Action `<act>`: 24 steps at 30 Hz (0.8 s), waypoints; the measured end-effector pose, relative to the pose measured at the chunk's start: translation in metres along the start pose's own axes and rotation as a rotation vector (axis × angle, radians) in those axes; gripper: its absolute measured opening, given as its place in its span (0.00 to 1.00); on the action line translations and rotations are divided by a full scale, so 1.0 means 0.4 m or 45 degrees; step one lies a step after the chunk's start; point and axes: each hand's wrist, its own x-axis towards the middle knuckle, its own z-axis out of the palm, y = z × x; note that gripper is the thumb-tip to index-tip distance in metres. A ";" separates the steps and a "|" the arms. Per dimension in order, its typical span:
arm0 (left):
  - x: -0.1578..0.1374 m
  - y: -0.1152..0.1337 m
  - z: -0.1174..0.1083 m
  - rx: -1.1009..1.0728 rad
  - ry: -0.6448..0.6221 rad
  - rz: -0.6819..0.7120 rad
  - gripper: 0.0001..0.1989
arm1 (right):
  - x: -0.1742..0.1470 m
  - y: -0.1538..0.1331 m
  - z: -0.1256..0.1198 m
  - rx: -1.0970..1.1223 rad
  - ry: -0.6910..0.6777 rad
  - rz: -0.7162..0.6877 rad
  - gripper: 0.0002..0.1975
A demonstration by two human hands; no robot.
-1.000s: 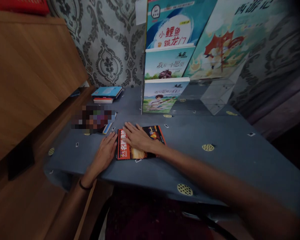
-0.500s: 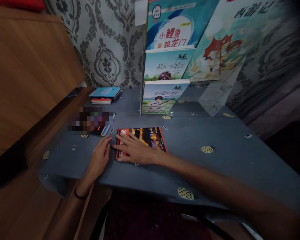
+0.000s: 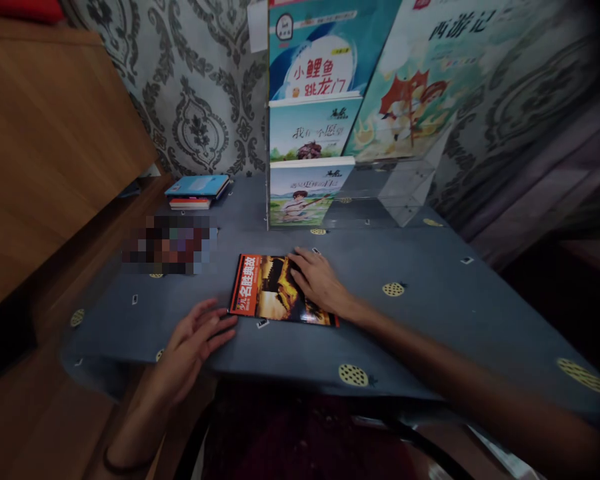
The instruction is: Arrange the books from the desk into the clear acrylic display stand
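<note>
Steadying, it seems, the book (image 3: 267,287) beneath it, the right hand (image 3: 324,285) lies spread; gripping the book's edge would need the empty, splayed left hand (image 3: 193,343) alongside to narrow.

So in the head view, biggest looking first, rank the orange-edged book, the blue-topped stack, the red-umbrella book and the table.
1. Table
2. Red-umbrella book
3. Orange-edged book
4. Blue-topped stack; it lies farther back, so real size is unsure.

The light is dim; the surface (image 3: 430,293) blurs at its near left corner, and pixelation (image 3: 170,245) masks something toward its left edge.
</note>
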 end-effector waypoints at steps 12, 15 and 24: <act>0.081 0.028 0.079 -0.161 0.189 0.051 0.10 | -0.119 -0.072 -0.005 0.265 0.147 0.147 0.19; 0.095 0.049 0.088 -0.050 0.184 -0.006 0.11 | -0.117 -0.081 0.000 0.268 0.139 0.153 0.20; 0.159 0.085 0.062 0.180 0.010 -0.226 0.14 | -0.106 -0.097 0.009 0.299 0.145 0.174 0.18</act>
